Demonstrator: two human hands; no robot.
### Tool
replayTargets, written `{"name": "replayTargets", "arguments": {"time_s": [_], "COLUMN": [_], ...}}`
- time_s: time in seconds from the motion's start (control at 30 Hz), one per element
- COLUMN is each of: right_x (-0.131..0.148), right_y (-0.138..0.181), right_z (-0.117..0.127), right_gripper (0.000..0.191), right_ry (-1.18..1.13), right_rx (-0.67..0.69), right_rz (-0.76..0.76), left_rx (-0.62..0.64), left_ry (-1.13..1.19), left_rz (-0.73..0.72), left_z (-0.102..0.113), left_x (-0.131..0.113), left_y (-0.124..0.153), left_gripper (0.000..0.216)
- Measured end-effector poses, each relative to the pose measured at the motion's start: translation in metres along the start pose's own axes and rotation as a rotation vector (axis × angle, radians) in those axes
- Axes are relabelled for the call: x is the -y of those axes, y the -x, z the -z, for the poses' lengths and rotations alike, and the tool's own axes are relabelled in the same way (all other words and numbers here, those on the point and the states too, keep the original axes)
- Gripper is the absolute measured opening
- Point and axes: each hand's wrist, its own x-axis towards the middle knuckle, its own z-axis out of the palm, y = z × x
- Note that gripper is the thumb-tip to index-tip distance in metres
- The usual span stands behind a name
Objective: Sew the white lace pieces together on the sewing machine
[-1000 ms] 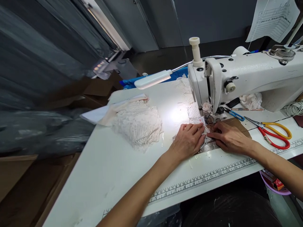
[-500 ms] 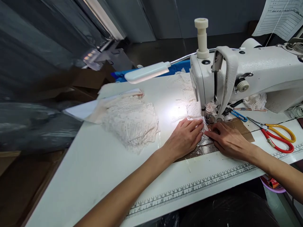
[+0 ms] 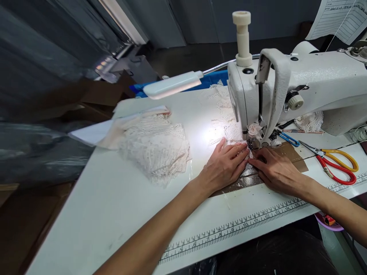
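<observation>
A white sewing machine (image 3: 249, 82) stands at the right, its presser foot (image 3: 254, 144) down by a strip of white lace (image 3: 229, 128). My left hand (image 3: 225, 166) lies flat on the lace just left of the foot, fingers stretched and slightly apart. Close in front of the foot, my right hand (image 3: 276, 170) is closed, thumb and index finger pinching the lace edge. Fingers cover much of the lace there. Behind the foot the strip trails back over the table. A pale fabric rosette (image 3: 254, 130) sits on the machine above the foot.
A pile of lace pieces (image 3: 156, 149) lies on the white table (image 3: 114, 214) at left. Red-and-yellow scissors (image 3: 340, 162) and blue thread snips (image 3: 289, 139) rest at right. A lamp (image 3: 173, 84) hangs above. A printed ruler (image 3: 220, 235) runs along the front edge.
The view has shifted slightly. My left hand's fingers have spread a little and moved closer to the presser foot. My right hand stays almost in place, still pinching the lace.
</observation>
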Motion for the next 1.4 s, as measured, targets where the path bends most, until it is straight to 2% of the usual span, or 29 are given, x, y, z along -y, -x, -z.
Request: {"name": "replayTargets", "arguments": {"time_s": [0.3, 0.5, 0.7, 0.93, 1.4], "right_x": [-0.002, -0.016, -0.019, -0.015, -0.012], "right_y": [0.002, 0.003, 0.003, 0.005, 0.003], "right_z": [0.002, -0.001, -0.002, -0.006, -0.006], "right_gripper": [0.036, 0.036, 0.028, 0.033, 0.030], "right_ry": [-0.058, -0.121, -0.047, -0.037, 0.032], "right_rx": [-0.011, -0.142, -0.123, -0.168, -0.137], "right_rz": [0.016, -0.030, 0.037, 0.106, 0.104], "left_rx": [-0.037, -0.049, -0.047, -0.035, -0.051], "left_ry": [-0.070, -0.033, -0.043, -0.029, -0.028], "left_rz": [0.030, 0.057, 0.068, 0.087, 0.094], "left_z": [0.002, 0.002, 0.002, -0.001, 0.001], "left_x": [-0.010, -0.014, -0.015, -0.014, -0.015], "left_y": [-0.003, -0.005, -0.005, -0.002, -0.002], "left_gripper": [0.023, 0.022, 0.021, 0.024, 0.023]}}
